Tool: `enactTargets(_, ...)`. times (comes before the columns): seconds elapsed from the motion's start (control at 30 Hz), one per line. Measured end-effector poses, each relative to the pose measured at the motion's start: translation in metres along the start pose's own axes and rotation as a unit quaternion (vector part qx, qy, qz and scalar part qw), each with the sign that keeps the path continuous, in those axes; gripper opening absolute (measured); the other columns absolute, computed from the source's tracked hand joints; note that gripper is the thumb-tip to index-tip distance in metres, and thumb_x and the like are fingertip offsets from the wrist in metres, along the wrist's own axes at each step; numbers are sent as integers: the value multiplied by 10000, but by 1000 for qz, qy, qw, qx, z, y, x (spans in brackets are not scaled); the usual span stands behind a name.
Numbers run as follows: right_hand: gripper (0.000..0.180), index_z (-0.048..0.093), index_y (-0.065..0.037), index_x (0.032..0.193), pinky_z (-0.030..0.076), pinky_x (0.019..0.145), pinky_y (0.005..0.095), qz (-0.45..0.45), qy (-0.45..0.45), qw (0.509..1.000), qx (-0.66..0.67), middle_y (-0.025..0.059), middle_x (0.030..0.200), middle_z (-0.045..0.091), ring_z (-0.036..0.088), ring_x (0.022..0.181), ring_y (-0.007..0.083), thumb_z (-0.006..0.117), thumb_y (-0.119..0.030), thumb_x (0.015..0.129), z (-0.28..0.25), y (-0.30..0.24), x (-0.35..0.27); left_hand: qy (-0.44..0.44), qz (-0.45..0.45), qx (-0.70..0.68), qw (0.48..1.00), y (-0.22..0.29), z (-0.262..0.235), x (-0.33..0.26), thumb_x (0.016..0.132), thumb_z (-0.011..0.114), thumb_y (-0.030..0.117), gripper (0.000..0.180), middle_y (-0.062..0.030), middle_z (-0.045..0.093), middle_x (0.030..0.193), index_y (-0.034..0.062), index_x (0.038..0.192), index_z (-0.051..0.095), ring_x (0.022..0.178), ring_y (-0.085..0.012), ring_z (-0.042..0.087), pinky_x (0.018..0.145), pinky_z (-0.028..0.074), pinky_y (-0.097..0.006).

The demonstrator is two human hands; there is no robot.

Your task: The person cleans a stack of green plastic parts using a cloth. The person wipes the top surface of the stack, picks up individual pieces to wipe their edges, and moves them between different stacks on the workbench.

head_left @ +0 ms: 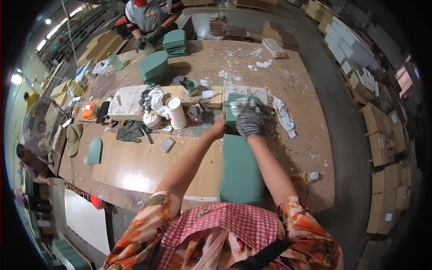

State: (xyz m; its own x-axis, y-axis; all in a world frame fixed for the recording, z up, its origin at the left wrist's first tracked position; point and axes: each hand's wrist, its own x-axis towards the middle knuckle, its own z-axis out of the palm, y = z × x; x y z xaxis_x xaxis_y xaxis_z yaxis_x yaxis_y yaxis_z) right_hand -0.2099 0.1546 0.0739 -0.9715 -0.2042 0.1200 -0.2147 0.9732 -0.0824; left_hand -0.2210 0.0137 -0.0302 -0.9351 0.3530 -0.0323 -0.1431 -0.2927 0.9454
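A small stack of green panels (231, 112) stands on the table in front of me, against a paint-stained white block (231, 91). My left hand (219, 126), bare, grips the stack's near left side; most of its fingers are hidden. Over the top and right side of the same stack lies my right hand (249, 118), in a grey knitted glove with whitish, slightly blurred fingertips. Closer to me a long row of green panels (241, 166) lies under my forearms. One arched green panel (95, 150) rests alone at the left.
A white paper-cup stack (176, 113), a grey glove (130, 132), a marker (146, 135) and a pale block (167, 144) lie left. A stained rag (283, 116) and a bottle (310, 176) are right. Across the table a gloved person (150, 22) works beside green panel stacks (154, 66).
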Motion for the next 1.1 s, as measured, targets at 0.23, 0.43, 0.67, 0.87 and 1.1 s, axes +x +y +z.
enactTargets(0.23,486,381,-170,1379,141,1091,484,-15,18,1000,5,148,1465,286,250,1349,328,337,-346,928,23,-15,11,-25,-113,-65,991,4,21,11,928,283,593,670,-83,452,1326,141,1420,235,1163,-241,500,921,458,-383)
enactTargets(0.43,484,380,-155,1381,113,1106,474,-34,-15,999,5,128,1470,283,220,1369,301,367,-288,915,5,-13,-2,-7,-118,-6,993,21,36,-1,931,345,537,623,-95,467,1324,106,1381,331,1177,-227,492,944,441,-386)
enactTargets(0.67,512,332,-151,1410,96,1107,492,6,-12,1000,22,139,1483,253,198,1376,318,330,-335,932,-7,9,-14,-1,-156,-49,987,3,15,8,972,119,512,612,-98,423,1347,103,1398,281,1199,-240,466,959,440,-394)
enactTargets(0.87,529,326,-138,1409,157,1093,505,129,66,985,93,194,1452,286,256,1343,367,319,-383,941,5,45,-22,-1,-133,-88,987,9,20,3,954,386,473,581,-136,456,1292,74,1362,278,1175,-276,477,951,441,-389)
enactTargets(1.1,575,377,-51,1360,242,1081,429,166,98,953,234,228,1394,355,325,1302,360,312,-448,949,24,85,-20,-2,72,387,919,33,25,18,578,851,203,936,-226,481,1221,33,1314,299,1127,-341,502,943,421,-408)
